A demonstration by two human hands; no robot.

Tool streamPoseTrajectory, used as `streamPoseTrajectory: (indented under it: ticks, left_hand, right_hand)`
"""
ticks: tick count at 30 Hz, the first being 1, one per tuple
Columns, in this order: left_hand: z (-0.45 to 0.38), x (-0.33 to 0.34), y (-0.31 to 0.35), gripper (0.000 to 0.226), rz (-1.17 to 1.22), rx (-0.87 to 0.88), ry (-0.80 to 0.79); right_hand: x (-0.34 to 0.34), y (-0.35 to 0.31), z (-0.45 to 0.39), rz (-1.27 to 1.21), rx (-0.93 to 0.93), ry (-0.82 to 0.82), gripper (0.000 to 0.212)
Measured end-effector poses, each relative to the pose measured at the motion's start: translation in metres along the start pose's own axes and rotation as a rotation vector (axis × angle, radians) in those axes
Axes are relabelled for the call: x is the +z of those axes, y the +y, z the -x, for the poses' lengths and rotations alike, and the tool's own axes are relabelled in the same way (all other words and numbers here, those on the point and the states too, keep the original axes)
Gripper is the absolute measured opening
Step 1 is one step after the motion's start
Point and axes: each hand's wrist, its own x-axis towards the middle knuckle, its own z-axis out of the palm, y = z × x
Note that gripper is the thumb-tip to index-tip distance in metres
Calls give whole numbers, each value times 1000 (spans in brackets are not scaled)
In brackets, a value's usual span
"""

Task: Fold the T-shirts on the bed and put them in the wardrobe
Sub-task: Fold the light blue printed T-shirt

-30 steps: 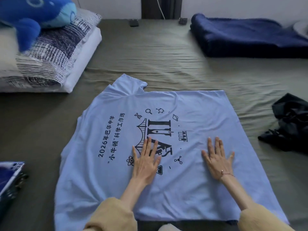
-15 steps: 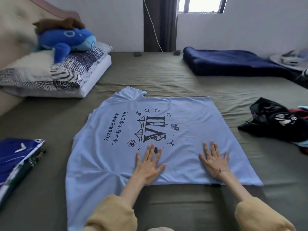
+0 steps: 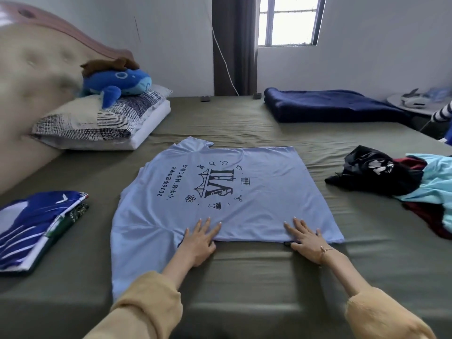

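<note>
Both hands have slid back to the light-blue T-shirt's (image 3: pixel 220 192) near edge, left hand (image 3: pixel 199 243) and right hand (image 3: pixel 307 241) flat, gripping nothing.

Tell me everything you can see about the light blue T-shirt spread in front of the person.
The light blue T-shirt looks like thin, soft knit. It lies flat on the olive bed sheet, printed side up, with dark Chinese lettering and a science-themed graphic. One short sleeve points toward the pillows; the near-left part hangs toward the bed's edge. The left hand and right hand press flat on its near edge.
</note>
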Motion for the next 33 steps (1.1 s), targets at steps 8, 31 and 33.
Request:
streamPoseTrajectory:
  ticks: [8,31,33]
  left_hand:
    - [3,-2,-2,73,-111,-188,108]
    - [-151,-77,-20,31,426,-504,473]
    - [-164,-76,-21,33,438,-549,459]
  right_hand:
    - [1,-8,7,117,19,89,85]
    - [-77,52,-116,-596,445,649,22]
    - [-76,60,-128,-622,454,688,20]
